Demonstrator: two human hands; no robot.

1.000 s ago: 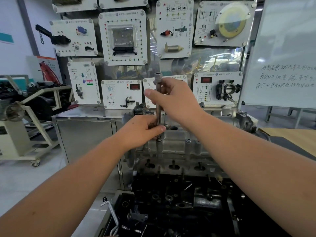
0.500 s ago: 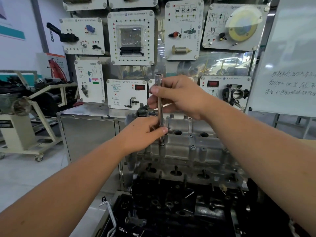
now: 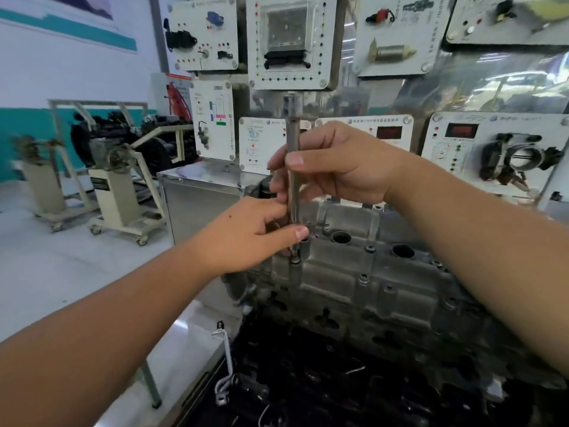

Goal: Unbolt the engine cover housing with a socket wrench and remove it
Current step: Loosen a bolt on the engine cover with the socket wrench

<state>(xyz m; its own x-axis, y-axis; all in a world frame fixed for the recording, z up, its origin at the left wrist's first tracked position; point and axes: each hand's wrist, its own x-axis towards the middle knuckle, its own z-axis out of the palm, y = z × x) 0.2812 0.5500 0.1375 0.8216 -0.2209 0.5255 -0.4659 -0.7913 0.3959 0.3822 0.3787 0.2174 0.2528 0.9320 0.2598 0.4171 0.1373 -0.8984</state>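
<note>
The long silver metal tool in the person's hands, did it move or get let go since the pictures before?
The long silver metal socket tool hardly moved: it stays upright, its lower end on a bolt at the near-left edge of the grey metal engine cover housing. The right hand slid slightly lower on the shaft. The left hand still pinches the lower end. Nothing was let go; mostly the camera shifted.

— What have you got there?

— Your right hand (image 3: 335, 164) pinches the upright socket wrench (image 3: 293, 167) partway up its shaft; your left hand (image 3: 246, 235) grips it low down.

— And the tip?

— It sits on a bolt at the near left edge of the grey engine cover housing (image 3: 338, 272). White training panels (image 3: 289, 41) hang behind; an engine stand (image 3: 120, 192) is at your left.
</note>
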